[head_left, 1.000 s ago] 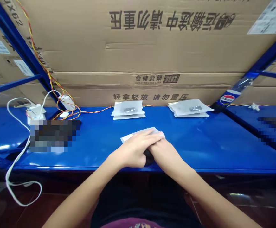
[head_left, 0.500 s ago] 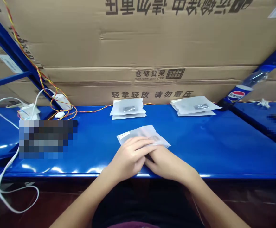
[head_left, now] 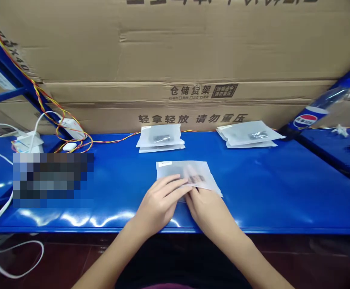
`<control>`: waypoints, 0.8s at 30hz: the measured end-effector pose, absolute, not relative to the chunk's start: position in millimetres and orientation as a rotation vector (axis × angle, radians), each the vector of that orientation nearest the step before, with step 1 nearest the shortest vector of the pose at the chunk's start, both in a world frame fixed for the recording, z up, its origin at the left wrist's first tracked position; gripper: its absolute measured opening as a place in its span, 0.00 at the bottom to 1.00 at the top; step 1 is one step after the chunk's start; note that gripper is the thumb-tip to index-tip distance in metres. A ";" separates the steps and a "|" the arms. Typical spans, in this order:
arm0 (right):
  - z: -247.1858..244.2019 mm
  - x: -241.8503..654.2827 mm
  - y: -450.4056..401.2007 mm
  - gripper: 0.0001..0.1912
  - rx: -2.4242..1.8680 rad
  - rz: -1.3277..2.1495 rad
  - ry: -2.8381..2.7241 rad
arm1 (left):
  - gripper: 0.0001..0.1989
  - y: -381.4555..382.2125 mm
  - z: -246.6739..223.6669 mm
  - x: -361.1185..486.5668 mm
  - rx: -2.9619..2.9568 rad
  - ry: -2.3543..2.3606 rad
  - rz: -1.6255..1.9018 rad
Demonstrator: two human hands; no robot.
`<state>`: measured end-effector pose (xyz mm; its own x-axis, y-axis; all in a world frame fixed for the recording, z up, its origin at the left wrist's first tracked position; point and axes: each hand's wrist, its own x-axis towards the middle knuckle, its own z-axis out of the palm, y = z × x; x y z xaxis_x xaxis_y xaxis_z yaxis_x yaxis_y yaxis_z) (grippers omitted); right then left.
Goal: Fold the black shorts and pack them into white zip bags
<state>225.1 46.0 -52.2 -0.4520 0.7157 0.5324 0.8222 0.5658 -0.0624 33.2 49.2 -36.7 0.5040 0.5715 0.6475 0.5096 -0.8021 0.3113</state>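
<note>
A frosted plastic bag (head_left: 211,176) with a small white label lies near the front of the blue shelf. My right hand (head_left: 203,200) reaches in through its near opening, and the fingers show faintly through the film. Whatever they hold, if anything, is hidden. A dark printed-looking patch shows beside them. At the bag's near left edge, my left hand (head_left: 162,200) grips the film, its fingers together on top and its thumb out of sight.
Behind stand more frosted bags, one group (head_left: 159,136) at the centre and another (head_left: 250,134) to the right. A cola bottle (head_left: 305,118) leans at the right post. Tangled wires (head_left: 72,136) and a blurred-out dark object (head_left: 52,176) lie left. Cardboard boxes (head_left: 175,52) form the back.
The bag has turned straighter, and my right hand's fingers have gone into it. My left hand has stayed at its near edge. The camera view has shifted slightly.
</note>
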 end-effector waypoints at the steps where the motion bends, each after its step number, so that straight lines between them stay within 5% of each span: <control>1: -52.2 228.4 39.6 0.22 -1.158 -0.296 -2.301 | 0.25 48.9 -37.4 32.8 2.656 0.965 1.188; 13: -47.4 266.2 6.5 0.21 -0.948 -0.248 -2.102 | 0.25 27.3 -27.9 17.6 2.903 1.018 1.017; 24: -35.2 220.7 36.8 0.14 -0.614 -0.347 -2.108 | 0.16 29.2 -32.8 11.2 2.775 1.020 1.448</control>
